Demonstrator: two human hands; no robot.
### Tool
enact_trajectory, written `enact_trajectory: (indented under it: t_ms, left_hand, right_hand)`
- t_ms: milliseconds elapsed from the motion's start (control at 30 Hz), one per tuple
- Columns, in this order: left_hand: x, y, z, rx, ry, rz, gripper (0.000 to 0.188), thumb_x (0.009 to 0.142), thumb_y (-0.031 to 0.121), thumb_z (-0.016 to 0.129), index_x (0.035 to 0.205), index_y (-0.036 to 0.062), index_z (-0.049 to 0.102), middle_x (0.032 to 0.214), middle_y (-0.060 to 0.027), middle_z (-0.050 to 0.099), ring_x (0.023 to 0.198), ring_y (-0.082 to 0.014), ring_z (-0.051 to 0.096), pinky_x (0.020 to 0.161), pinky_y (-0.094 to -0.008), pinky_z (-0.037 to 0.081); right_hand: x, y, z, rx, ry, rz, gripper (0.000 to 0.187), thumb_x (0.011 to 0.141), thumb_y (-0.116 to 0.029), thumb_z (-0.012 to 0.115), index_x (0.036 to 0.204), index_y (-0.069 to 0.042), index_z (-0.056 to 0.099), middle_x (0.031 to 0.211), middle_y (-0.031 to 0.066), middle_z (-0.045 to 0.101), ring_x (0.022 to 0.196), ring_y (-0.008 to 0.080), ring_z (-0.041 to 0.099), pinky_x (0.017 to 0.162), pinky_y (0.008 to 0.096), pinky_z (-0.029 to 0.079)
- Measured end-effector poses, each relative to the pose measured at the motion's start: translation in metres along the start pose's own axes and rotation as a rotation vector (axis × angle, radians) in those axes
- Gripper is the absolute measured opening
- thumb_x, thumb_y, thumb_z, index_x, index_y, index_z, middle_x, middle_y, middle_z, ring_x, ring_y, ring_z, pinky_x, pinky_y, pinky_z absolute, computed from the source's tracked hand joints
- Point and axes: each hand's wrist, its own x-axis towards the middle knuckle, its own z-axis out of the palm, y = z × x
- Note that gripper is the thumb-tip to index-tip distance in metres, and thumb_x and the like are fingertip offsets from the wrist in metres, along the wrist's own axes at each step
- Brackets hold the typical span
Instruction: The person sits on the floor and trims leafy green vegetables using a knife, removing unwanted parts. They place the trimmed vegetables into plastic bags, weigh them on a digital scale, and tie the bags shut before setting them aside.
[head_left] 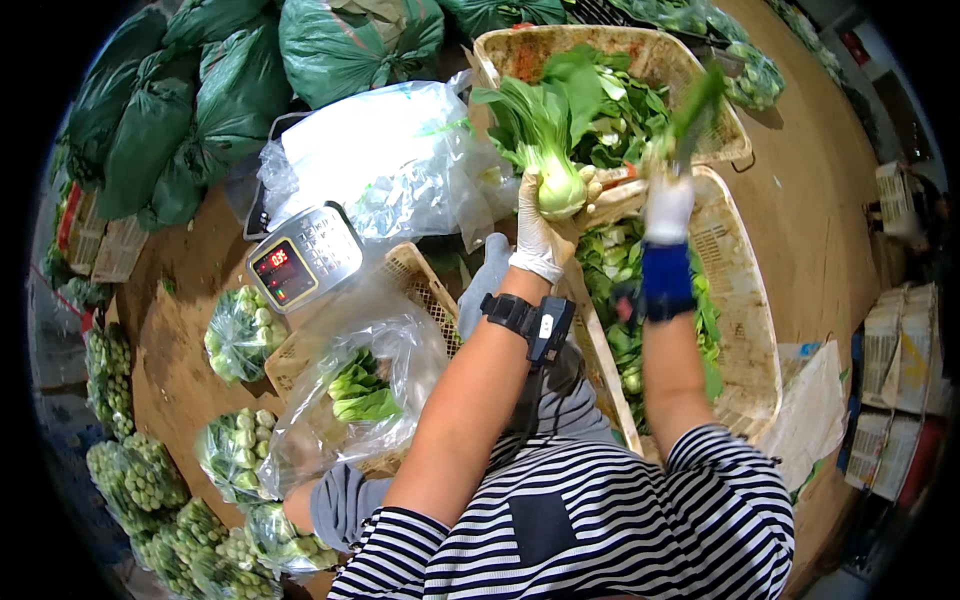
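Note:
My left hand, in a white glove, grips a head of bok choy by its pale base, with its leaves pointing up and away. To the right, my right hand, gloved in white with a blue cuff, is smeared by motion. A long green leaf sticks up from its fingers, blurred too. Both hands are over the meeting edges of two cream plastic crates. The far crate holds loose green leaves. More greens lie in the near crate, partly behind my right forearm.
A lit digital scale stands left, below clear plastic bags. An open bag with bok choy sits over another crate. Packed bags of greens line the left floor. Green sacks are piled at the far left.

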Motion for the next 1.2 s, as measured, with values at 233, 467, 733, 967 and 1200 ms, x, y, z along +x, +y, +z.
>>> enact_trajectory:
  t_ms: [233,467,733,967,1200]
  left_hand:
    - [0.0,-0.001,0.011,-0.058,0.02,-0.146,0.046,0.076,0.038,0.049,0.111,0.0091,0.054,0.103,-0.0079,0.06,0.093,-0.024,0.055,0.075,-0.0373,0.043]
    - [-0.024,-0.01,0.028,0.033,0.01,-0.243,0.059,0.075,0.042,0.038,0.11,-0.0034,0.052,0.082,-0.0102,0.055,0.072,-0.0215,0.05,0.065,-0.0314,0.042]
    - [-0.025,-0.009,0.011,0.069,0.023,-0.159,0.051,0.076,0.04,0.041,0.112,0.0064,0.055,0.104,-0.0099,0.06,0.09,-0.0237,0.056,0.081,-0.0367,0.044]
    - [-0.01,-0.015,-0.011,0.143,0.03,-0.107,0.045,0.079,0.035,0.042,0.11,0.0045,0.055,0.101,-0.0099,0.061,0.094,-0.0253,0.058,0.087,-0.0377,0.044]
    - [-0.003,-0.022,-0.005,0.223,0.085,-0.049,0.042,0.081,0.035,0.046,0.111,0.0061,0.053,0.105,-0.0087,0.059,0.094,-0.0249,0.058,0.087,-0.0393,0.045]
  right_hand:
    - [0.041,0.04,-0.026,0.437,-0.06,0.44,0.023,0.084,-0.025,0.062,0.089,-0.004,0.053,0.065,0.0001,0.052,0.054,0.0098,0.049,0.045,0.0256,0.038]
    - [-0.077,-0.029,-0.031,0.674,-0.134,0.397,0.019,0.083,-0.017,0.066,0.093,-0.004,0.055,0.069,0.0002,0.057,0.051,0.0046,0.047,0.043,0.0186,0.037]
    - [-0.075,-0.06,-0.023,0.354,-0.205,0.096,0.022,0.08,-0.016,0.068,0.096,-0.003,0.06,0.085,0.0029,0.064,0.066,0.0093,0.056,0.059,0.0229,0.045]
    - [-0.03,-0.068,-0.016,-0.343,-0.352,-0.088,0.035,0.072,-0.033,0.07,0.091,-0.007,0.059,0.076,0.0123,0.062,0.072,0.0313,0.061,0.064,0.0388,0.047]
    - [-0.026,-0.049,-0.012,-0.303,-0.344,-0.144,0.035,0.072,-0.036,0.068,0.09,-0.007,0.059,0.073,0.0123,0.062,0.069,0.0326,0.06,0.063,0.0389,0.048]
